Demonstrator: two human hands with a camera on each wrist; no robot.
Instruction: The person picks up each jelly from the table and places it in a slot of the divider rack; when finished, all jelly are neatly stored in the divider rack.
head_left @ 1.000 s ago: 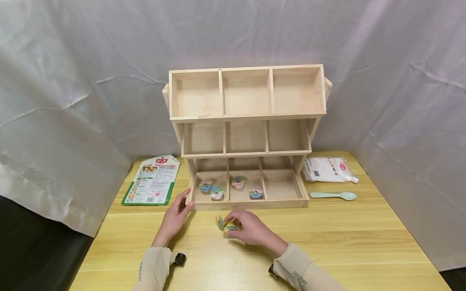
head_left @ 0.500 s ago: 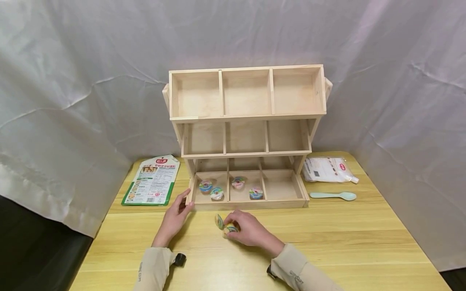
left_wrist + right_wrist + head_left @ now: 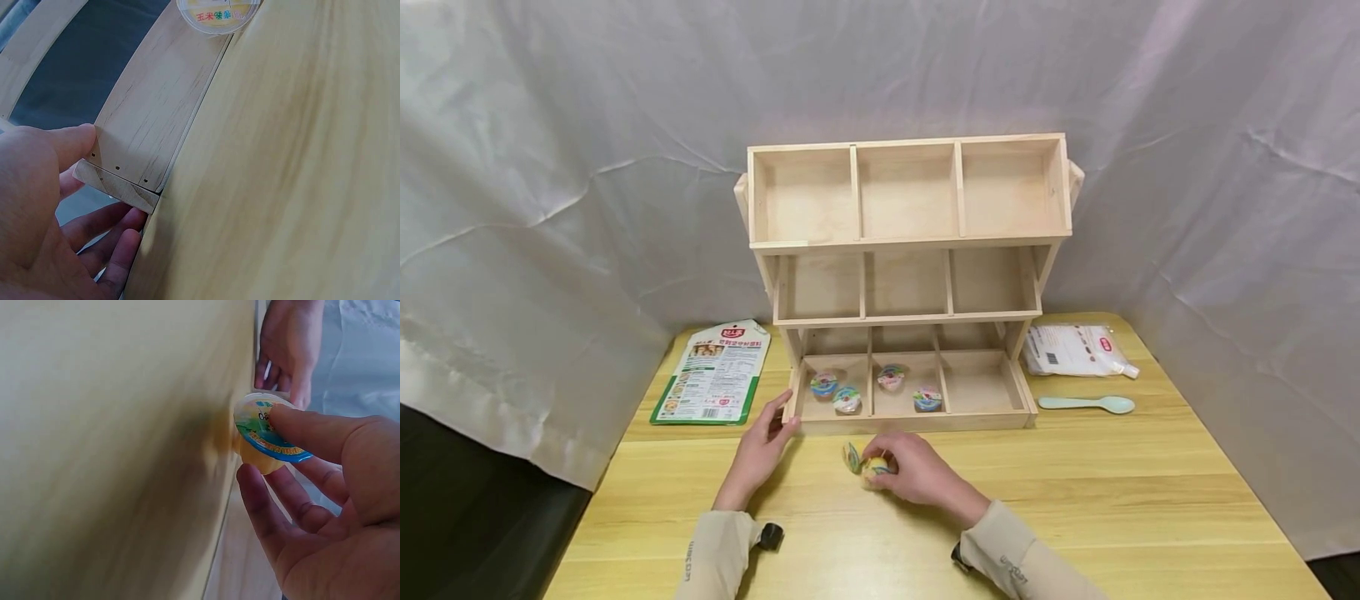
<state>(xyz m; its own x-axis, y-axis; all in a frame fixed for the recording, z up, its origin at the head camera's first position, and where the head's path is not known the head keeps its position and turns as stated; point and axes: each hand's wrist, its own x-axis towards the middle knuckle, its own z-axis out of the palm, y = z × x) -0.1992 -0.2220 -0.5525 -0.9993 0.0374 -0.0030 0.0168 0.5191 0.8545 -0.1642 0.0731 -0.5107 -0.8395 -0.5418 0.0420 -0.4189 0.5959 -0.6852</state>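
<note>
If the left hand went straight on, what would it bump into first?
The left hand would most likely press into the three-tier wooden rack at its lower left corner, which it touches.

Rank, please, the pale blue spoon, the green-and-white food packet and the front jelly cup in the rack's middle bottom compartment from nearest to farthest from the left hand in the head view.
1. Green-and-white food packet: beyond the left hand, to its left.
2. Front jelly cup: to the right, inside the wooden rack.
3. Pale blue spoon: far right, past the rack.
</note>
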